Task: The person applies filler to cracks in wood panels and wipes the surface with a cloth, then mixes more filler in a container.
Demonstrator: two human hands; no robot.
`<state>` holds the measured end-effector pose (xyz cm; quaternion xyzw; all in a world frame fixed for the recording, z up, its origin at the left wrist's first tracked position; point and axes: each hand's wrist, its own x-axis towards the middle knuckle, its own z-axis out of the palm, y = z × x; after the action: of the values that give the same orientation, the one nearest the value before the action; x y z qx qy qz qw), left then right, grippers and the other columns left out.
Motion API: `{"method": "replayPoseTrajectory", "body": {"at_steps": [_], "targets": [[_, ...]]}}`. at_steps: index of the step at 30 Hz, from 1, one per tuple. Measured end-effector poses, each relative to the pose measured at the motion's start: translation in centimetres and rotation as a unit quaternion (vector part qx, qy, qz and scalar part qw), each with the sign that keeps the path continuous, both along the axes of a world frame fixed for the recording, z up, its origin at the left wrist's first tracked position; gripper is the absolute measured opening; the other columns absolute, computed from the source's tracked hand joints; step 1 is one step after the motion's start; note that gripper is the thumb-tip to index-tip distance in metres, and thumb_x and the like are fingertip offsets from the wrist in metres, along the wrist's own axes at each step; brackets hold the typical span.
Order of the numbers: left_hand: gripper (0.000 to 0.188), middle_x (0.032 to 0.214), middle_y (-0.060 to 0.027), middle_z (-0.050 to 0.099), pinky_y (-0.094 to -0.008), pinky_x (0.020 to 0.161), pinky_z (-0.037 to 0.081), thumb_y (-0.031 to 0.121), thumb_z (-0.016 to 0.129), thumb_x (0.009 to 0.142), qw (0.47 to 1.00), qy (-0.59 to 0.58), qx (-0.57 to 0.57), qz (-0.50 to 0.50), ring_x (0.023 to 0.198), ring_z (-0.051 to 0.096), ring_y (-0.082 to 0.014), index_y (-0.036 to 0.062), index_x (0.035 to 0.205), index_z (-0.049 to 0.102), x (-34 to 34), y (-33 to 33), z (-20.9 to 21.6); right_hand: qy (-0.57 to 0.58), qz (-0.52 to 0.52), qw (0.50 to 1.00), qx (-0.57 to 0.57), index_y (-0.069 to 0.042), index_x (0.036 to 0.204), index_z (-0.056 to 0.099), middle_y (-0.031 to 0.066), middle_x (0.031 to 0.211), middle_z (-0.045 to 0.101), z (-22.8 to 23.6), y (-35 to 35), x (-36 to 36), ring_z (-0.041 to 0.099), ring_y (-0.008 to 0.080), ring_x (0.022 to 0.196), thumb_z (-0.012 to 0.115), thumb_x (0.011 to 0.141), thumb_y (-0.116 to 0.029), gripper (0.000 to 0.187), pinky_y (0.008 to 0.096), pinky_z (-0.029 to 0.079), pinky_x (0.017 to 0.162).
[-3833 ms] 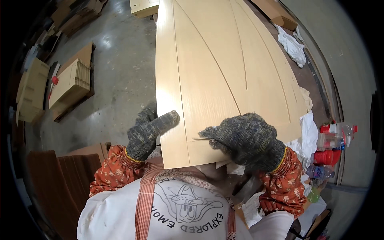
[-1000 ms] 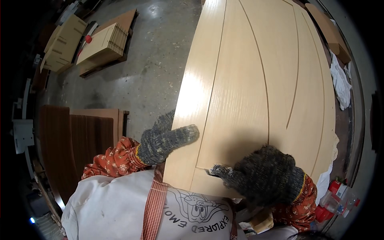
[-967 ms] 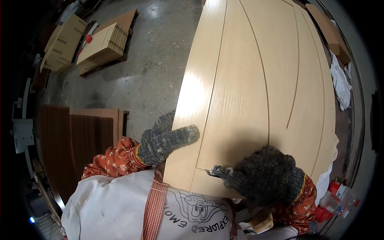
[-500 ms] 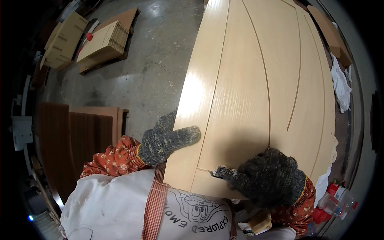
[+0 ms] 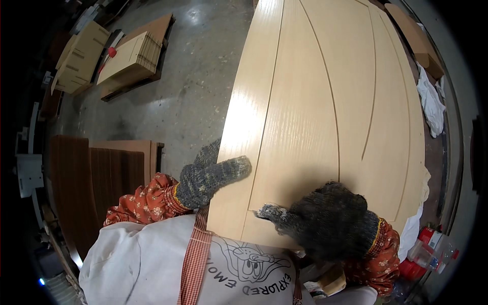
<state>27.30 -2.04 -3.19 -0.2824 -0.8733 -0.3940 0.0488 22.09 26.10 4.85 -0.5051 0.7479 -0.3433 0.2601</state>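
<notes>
A long, pale wood-grain door panel (image 5: 300, 117) with straight and curved grooves stretches away in front of me. My left hand (image 5: 211, 175), in a dark grey knitted glove, grips the panel's left edge. Its thumb lies on top, while the other fingers go over the side and are partly hidden. Near the panel's close end is my right hand (image 5: 325, 218), in a matching, darker glove. Its fingers are curled, and one worn, whitish fingertip points left at the short cross groove. Whatever it may hold is hidden beneath the hand.
Stacked pale panels (image 5: 129, 63) lie on a pallet at far left, beside another pale stack (image 5: 81, 58). Brown boards (image 5: 96, 178) stand at left. Along the right are a cardboard piece (image 5: 419, 40), white crumpled sheeting (image 5: 430, 101) and plastic bottles (image 5: 427, 251).
My right hand has slid a little left along the short groove, its fingertip now near the groove's left corner. My left hand keeps its hold on the edge. The view has shifted slightly.
</notes>
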Motion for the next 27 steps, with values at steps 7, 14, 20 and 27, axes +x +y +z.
{"method": "replayPoseTrajectory", "body": {"at_steps": [7,14,20,27], "targets": [[0.034,0.128,-0.0193,0.052,-0.0414,0.097,0.041,0.004,0.059,0.085,0.998,-0.024,0.059,-0.008,0.115,0.051,-0.0337,0.0067,0.119,0.061,-0.2,0.3,0.3,-0.017,-0.032,0.999,-0.003,-0.015,0.112,0.06,0.0101,0.064,0.062,0.1,-0.6,-0.2,0.062,0.0236,0.057,0.058,0.086,-0.035,0.033,0.0364,0.049,0.049],[0.034,0.125,-0.0143,0.055,-0.0421,0.097,0.043,0.004,0.063,0.083,0.998,0.014,0.056,-0.004,0.116,0.051,-0.0322,0.0075,0.117,0.061,-0.6,0.6,0.5,0.001,-0.001,1.0,0.0,-0.013,0.114,0.059,0.0098,0.065,0.062,0.2,-0.3,-0.6,0.062,0.0237,0.057,0.058,0.085,-0.034,0.036,0.0366,0.049,0.049],[0.033,0.123,-0.0114,0.058,-0.0441,0.098,0.041,0.003,0.063,0.082,0.999,0.048,-0.017,-0.009,0.117,0.051,-0.0308,0.0071,0.115,0.062,-0.3,0.3,0.2,0.001,0.021,1.0,-0.001,-0.012,0.116,0.058,0.0095,0.067,0.062,-0.1,0.0,-0.7,0.062,0.0238,0.058,0.058,0.084,-0.033,0.038,0.0367,0.049,0.049],[0.033,0.126,-0.0094,0.057,-0.0413,0.104,0.034,0.009,0.058,0.085,1.0,0.007,-0.009,-0.003,0.123,0.047,-0.0307,0.0081,0.118,0.062,0.2,-0.2,-0.2,0.006,0.02,1.0,-0.014,-0.01,0.118,0.057,0.0091,0.069,0.063,-0.3,-0.1,-0.3,0.062,0.0239,0.058,0.058,0.082,-0.031,0.042,0.0368,0.049,0.049]]}}
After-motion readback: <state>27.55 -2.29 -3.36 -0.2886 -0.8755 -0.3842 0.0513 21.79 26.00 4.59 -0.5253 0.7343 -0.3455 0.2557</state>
